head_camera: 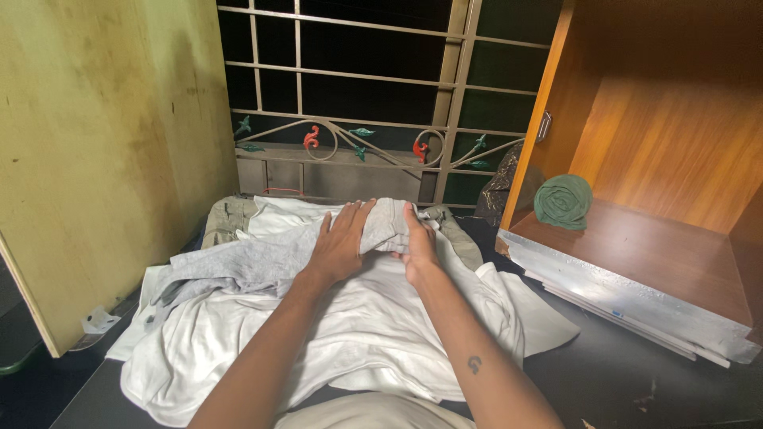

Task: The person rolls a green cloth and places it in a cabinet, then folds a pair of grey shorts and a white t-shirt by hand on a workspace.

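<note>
Dark counter (pixel 636 373) by window grille | left hand (pixel 340 242) flat, right hand (pixel 417 246) pinching grey garment (pixel 262 266) on white cloth (pixel 358 334) | step: mid-roll | next: tight even tuck.

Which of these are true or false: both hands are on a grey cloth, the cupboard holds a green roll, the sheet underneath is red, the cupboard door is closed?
1. Both the left hand and right hand rest on the grey cloth. True.
2. A rolled green cloth sits inside the wooden cupboard. True.
3. The sheet underneath is red. False: the white sheet is white.
4. The cupboard is closed. False: it stands open.
</note>
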